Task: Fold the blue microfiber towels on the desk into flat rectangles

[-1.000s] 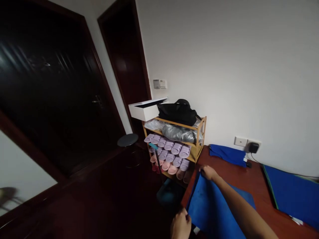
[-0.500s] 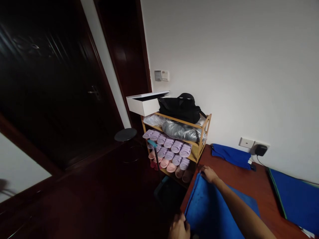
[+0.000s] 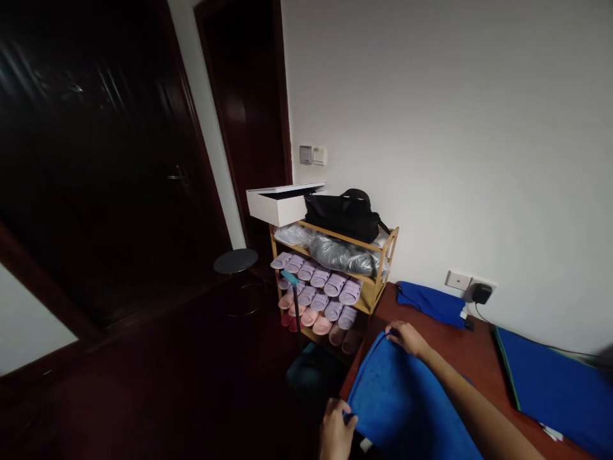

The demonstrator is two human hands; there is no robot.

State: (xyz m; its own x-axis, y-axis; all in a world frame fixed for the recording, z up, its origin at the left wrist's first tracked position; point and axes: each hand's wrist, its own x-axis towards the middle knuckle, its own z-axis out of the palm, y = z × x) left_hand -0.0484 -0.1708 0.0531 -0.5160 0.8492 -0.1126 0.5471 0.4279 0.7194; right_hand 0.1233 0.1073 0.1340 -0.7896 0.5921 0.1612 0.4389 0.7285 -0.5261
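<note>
A blue cloth (image 3: 397, 390) hangs stretched between my two hands at the left end of the reddish-brown table. My left hand (image 3: 336, 429) pinches its near corner, just past the table's edge. At the far corner, my right hand (image 3: 407, 338) grips the cloth between thumb and fingers, and its forearm crosses over the fabric. Small dark spots mark the cloth's surface. Below the near edge a small white tag (image 3: 366, 444) shows.
Against the wall on the table (image 3: 479, 351) lies a folded blue cloth (image 3: 431, 303); a larger blue cloth with green edging (image 3: 550, 383) is at right. Beyond the table stands a wooden shoe rack (image 3: 378, 300) with slippers, a black bag (image 3: 342, 214) and a white box (image 3: 275, 207). A round stool (image 3: 235, 260) is left.
The blue cloth's held edge has risen slightly with both hands, and the white tag beneath it has come into view. The camera has turned a little, shifting the room in the picture.
</note>
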